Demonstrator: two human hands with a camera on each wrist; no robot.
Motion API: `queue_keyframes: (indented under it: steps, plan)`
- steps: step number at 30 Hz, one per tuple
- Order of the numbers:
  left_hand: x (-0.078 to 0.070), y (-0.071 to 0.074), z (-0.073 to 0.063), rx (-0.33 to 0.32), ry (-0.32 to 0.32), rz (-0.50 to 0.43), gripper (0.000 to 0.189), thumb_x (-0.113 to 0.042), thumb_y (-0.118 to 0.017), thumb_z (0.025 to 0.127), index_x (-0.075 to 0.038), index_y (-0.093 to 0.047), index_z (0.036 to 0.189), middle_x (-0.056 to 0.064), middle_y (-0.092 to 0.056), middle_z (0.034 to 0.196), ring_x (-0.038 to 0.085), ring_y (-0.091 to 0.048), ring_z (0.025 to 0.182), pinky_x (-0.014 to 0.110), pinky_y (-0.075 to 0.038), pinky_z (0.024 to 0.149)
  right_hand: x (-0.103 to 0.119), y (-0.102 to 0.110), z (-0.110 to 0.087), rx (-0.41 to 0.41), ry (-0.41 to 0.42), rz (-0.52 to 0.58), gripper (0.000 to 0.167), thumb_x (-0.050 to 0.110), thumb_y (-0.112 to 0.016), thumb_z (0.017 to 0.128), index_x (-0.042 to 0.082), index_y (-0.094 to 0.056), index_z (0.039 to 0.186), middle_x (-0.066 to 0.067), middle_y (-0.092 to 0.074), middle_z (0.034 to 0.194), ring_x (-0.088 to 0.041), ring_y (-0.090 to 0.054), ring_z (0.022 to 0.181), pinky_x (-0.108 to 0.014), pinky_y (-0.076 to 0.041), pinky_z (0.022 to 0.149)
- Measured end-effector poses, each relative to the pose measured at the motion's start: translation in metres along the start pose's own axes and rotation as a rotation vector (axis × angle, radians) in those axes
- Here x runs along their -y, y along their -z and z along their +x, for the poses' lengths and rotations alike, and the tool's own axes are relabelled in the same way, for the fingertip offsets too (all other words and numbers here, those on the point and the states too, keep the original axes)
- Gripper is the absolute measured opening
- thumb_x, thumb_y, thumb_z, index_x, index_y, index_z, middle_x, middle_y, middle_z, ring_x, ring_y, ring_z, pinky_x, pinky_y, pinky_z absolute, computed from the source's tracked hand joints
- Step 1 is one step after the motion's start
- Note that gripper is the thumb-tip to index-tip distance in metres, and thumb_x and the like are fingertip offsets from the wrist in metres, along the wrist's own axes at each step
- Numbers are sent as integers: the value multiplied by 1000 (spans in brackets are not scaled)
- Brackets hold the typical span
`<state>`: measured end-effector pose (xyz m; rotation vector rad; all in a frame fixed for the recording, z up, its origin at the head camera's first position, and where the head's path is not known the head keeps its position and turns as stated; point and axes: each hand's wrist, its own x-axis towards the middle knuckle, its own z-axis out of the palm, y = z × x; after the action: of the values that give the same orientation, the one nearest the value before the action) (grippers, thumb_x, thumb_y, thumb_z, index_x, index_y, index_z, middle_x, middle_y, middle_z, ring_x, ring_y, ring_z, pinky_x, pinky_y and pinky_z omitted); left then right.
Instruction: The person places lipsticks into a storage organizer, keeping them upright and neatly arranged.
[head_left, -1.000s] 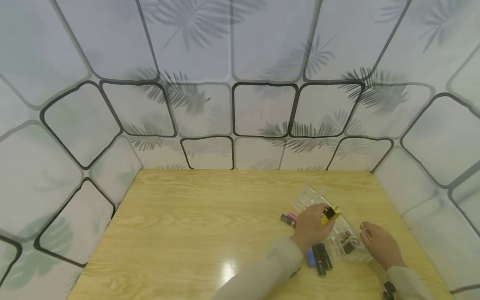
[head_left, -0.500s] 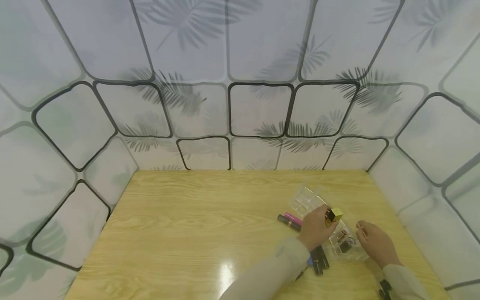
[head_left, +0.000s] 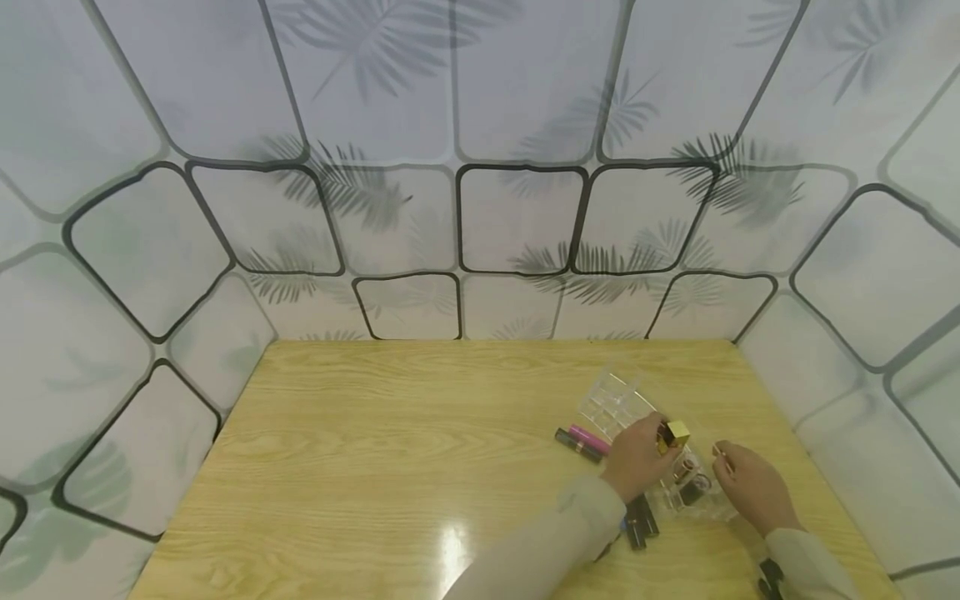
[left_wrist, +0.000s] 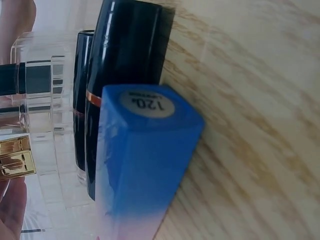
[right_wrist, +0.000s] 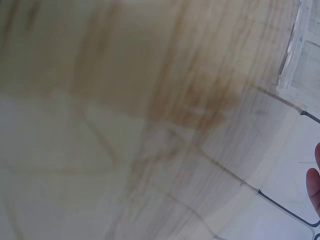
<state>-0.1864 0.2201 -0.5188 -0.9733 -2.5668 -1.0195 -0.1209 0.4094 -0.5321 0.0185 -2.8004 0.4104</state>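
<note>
My left hand (head_left: 636,457) grips a square gold-and-black lipstick (head_left: 677,432) over the middle of a clear divided organizer (head_left: 609,400). In the left wrist view the lipstick's gold end (left_wrist: 16,159) shows above a fingertip. Other make-up tubes (head_left: 686,468) stand in the organizer's near compartments. Beside its far right edge is my right hand (head_left: 756,487), fingers bent and thumb close to the index finger. Whether it pinches a clear edge is too small to tell. The right wrist view catches only fingertips (right_wrist: 313,185) near the organizer's corner (right_wrist: 295,87).
Black and magenta tubes (head_left: 588,439) lie left of the organizer. Two black tubes (head_left: 639,523) lie on its near side, with a blue box (left_wrist: 145,150) against them in the left wrist view. Patterned white walls (head_left: 405,217) enclose the wooden table (head_left: 360,467).
My left hand has shifted slightly right and toward me with the lipstick, turning its gold end upward. More of the magenta tube is uncovered. The right hand keeps its place beside the organizer.
</note>
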Motion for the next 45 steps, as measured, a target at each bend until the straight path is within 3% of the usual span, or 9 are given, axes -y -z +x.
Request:
queue_keyframes:
  steps: [17, 24, 31, 38, 45]
  plan:
    - [-1, -7, 4, 11, -9, 56, 34, -32, -72, 81, -16, -57, 107, -10, -66, 89, -7, -53, 67, 1, -38, 59, 1, 2, 1, 15, -7, -2, 22, 6, -50, 85, -6, -63, 99, -24, -67, 91, -35, -64, 74, -51, -51, 63]
    - [-6, -9, 5, 72, 12, 72, 34, -36, -69, 83, -18, -55, 108, -13, -61, 79, -6, -39, 55, 5, -30, 49, 0, 0, 1, 2, -7, 1, 22, 5, -50, 85, -7, -63, 98, -25, -67, 89, -35, -63, 71, -51, -51, 63]
    - [-8, -6, 5, 73, 15, 85, 32, -35, -69, 83, -17, -56, 106, -11, -62, 79, -6, -41, 56, 4, -31, 49, -2, -1, 1, -24, 14, -3, 21, 5, -52, 85, -7, -63, 98, -26, -67, 90, -35, -64, 71, -51, -51, 62]
    - [-4, -7, 2, 70, 33, 65, 32, -35, -69, 83, -18, -55, 106, -12, -62, 82, -7, -44, 60, 4, -33, 52, 1, 1, 1, 4, -6, 3, 22, 5, -50, 86, -6, -63, 100, -25, -67, 91, -36, -64, 72, -51, -51, 63]
    - [1, -8, -3, 51, 6, 85, 36, -36, -71, 81, -14, -57, 107, -11, -62, 82, -6, -46, 62, 4, -33, 53, 2, 3, 1, 45, -31, 20, 24, 6, -49, 88, -7, -62, 102, -27, -67, 94, -39, -64, 77, -53, -51, 66]
